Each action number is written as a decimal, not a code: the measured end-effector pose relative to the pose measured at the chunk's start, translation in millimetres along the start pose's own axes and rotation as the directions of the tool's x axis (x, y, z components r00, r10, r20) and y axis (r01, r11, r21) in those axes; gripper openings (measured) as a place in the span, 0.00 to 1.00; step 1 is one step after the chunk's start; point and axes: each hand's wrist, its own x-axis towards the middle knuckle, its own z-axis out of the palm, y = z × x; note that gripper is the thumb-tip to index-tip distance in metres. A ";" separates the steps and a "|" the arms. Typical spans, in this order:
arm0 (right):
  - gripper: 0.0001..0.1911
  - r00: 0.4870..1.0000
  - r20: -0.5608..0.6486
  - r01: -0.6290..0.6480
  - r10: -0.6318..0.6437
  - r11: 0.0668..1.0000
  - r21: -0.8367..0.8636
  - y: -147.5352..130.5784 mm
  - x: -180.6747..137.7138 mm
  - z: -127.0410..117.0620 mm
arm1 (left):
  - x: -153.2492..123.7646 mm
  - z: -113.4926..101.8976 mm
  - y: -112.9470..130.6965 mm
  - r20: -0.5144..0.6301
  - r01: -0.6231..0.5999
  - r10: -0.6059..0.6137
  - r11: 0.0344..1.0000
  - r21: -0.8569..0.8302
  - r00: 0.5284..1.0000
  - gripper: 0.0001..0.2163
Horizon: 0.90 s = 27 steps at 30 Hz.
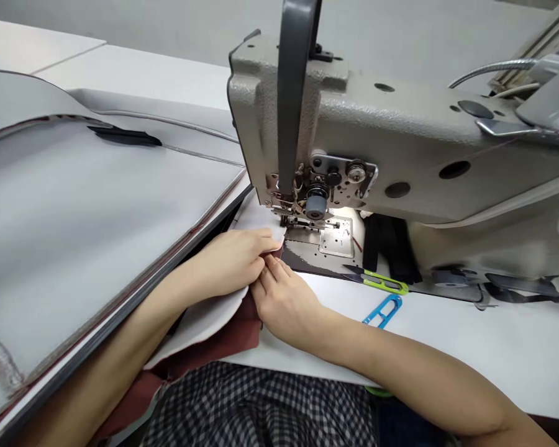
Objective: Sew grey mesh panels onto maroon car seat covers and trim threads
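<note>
Just in front of the presser foot of a grey sewing machine, both my hands are on a layered fabric piece. The piece has a white backing and a dark red face. My left hand lies over the white layer, fingers together and pointing at the needle area. Close beside it, my right hand pinches the edge where the red layer shows. The fingertips of both hands nearly meet, and part of the edge between them is hidden. The fabric reaches under the foot and hangs down toward my lap.
A large white-backed panel with a dark edge and a black strap fills the left side. Yellow-green thread snips lie beside the metal needle plate. A blue-handled tool rests on the white table.
</note>
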 end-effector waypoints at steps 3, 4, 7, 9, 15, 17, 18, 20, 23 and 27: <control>0.16 1.000 -0.004 0.020 -0.020 0.999 0.032 15.8 4.0 -6.8 | 2.8 -8.5 -4.4 -0.016 -0.010 0.008 0.993 -0.117 1.000 0.18; 0.15 1.000 0.008 0.023 -0.024 0.999 0.032 24.7 7.3 -9.5 | 3.3 -13.1 -5.5 -0.032 -0.004 -0.001 0.989 -0.149 1.000 0.19; 0.16 0.996 0.041 0.074 -0.073 0.997 -0.031 57.4 22.2 -13.6 | 4.5 -27.9 -7.7 -0.070 0.037 -0.047 0.988 -0.148 0.996 0.19; 0.20 0.984 0.035 0.179 -0.177 0.982 -0.068 75.4 31.7 -11.8 | 4.2 -33.0 -8.9 -0.074 0.059 -0.067 0.993 -0.098 0.995 0.18; 0.18 0.988 0.077 0.138 -0.131 0.986 -0.093 49.9 18.3 -11.6 | -4.8 -9.4 -11.2 -0.057 -0.041 0.037 0.996 -0.074 0.998 0.19; 0.18 0.992 0.085 0.103 -0.097 0.992 -0.071 20.2 -0.4 -17.6 | -7.1 0.1 -9.2 -0.026 -0.051 0.050 0.999 -0.006 0.998 0.20; 0.21 0.989 0.077 0.132 -0.129 0.991 -0.027 5.3 -9.8 -20.5 | -7.8 3.0 -7.8 -0.010 -0.037 0.037 0.998 0.041 0.999 0.20; 0.26 0.981 0.035 0.187 -0.189 0.981 0.058 -20.3 -24.9 -24.4 | -8.3 5.2 -4.9 0.007 -0.012 0.011 0.993 0.117 1.000 0.21; 0.22 0.982 -0.061 0.185 -0.179 0.977 0.102 -43.0 -34.6 -24.7 | -7.7 3.7 -2.0 -0.004 -0.021 0.022 0.987 0.158 1.000 0.21; 0.18 0.978 -0.102 0.193 -0.182 0.975 0.111 -48.9 -32.9 -23.5 | -4.7 1.2 2.1 0.017 -0.022 0.018 0.970 0.243 1.000 0.19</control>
